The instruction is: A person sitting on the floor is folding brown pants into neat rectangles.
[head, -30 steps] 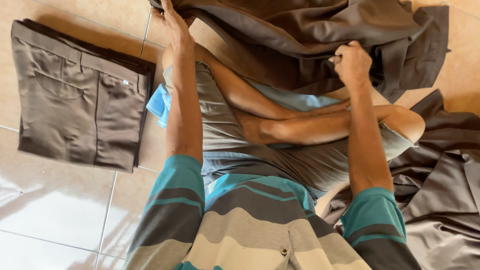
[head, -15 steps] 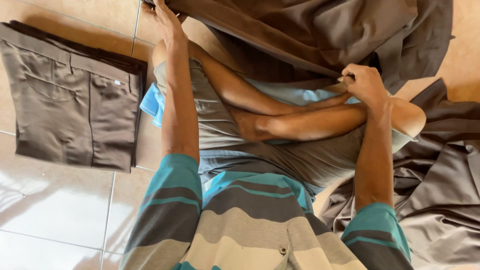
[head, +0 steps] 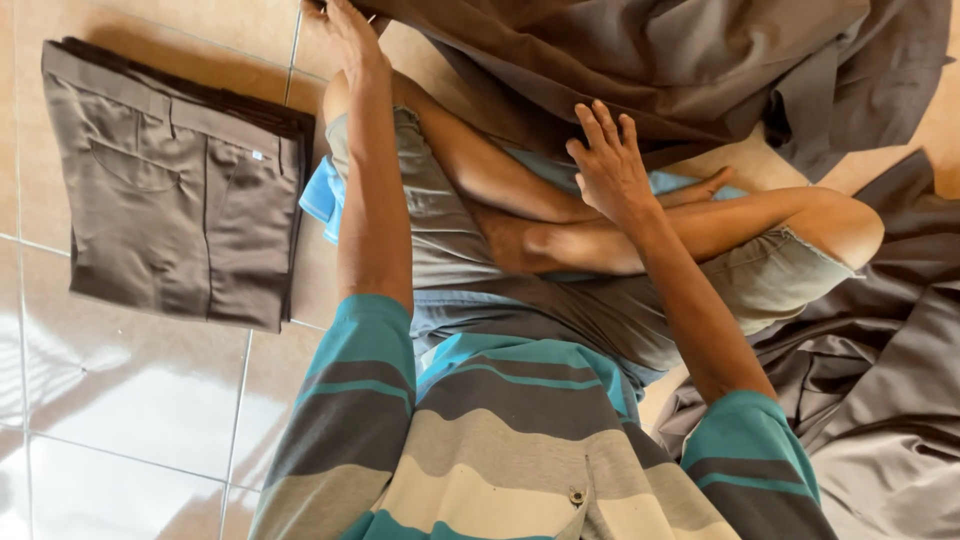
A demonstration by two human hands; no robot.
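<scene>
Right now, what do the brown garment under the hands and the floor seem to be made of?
Brown garment: woven trouser-type cloth, matte with faint sheen, draping in soft folds; the fibre cannot be told. Floor: glazed ceramic tile, judging by grout lines and glossy reflections.

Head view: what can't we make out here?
- Left hand: its fingers run off the top edge, so grip on the brown garment is unclear.
- Brown garment: top cut by the edge, kind unclear.
- Folded stack of trousers: count hidden under the top pair.
- Blue cloth: mostly under the legs.
</scene>
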